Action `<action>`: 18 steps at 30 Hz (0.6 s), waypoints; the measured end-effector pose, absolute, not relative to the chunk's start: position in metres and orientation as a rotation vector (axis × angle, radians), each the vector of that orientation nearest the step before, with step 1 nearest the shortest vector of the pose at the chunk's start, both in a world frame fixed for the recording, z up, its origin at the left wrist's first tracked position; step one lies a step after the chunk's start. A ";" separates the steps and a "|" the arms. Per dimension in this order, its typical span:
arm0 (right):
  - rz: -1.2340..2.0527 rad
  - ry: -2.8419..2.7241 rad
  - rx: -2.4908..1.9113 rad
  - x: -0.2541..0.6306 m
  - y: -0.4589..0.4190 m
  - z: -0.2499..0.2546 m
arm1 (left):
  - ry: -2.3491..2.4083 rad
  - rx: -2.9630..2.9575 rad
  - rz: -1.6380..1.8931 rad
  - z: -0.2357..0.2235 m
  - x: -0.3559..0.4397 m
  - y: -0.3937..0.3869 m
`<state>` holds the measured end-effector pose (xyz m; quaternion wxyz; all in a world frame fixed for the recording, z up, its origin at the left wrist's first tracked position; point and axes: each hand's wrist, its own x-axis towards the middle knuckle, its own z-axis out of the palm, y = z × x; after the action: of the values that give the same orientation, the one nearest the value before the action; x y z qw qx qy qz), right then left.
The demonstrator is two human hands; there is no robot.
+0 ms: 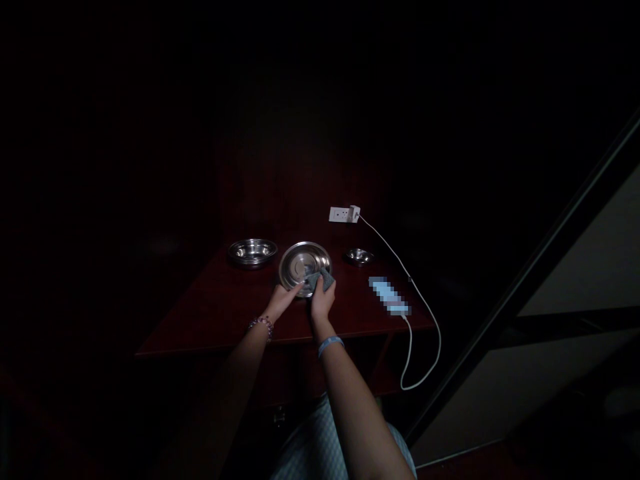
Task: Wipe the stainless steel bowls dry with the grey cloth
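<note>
A shiny metal bowl (293,257) is tilted up above the dark red table, its inside facing me. My left hand (283,300) grips its lower left rim, with the thumb over the edge. In my right hand (323,303) is a grey cloth (323,279), pressed against the bowl's lower right inside. Its fingers are closed round the cloth and partly hidden by it. To the left sit stacked metal bowls (253,261), and a smaller metal bowl (359,258) stands to the right.
A phone-like blurred object (389,295) lies on the right of the table (200,327). Its white cable (439,340) loops past the table's right edge and up to a charger in the wall socket (340,215). The surroundings are very dark.
</note>
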<state>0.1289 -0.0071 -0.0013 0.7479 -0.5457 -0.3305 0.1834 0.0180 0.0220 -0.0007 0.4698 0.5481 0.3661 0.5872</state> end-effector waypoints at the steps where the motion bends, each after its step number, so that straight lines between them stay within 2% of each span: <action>1: 0.409 -0.732 -1.199 0.129 -0.007 -0.001 | 0.913 1.326 1.445 -0.001 0.018 0.022; 18: 0.434 -0.854 -1.265 0.126 -0.009 0.000 | 1.004 1.031 1.629 0.010 0.015 0.019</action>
<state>0.1257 -0.0089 -0.0005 0.7015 -0.5683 -0.3834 0.1948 0.0151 0.0191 0.0098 0.4653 0.4197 0.4088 0.6635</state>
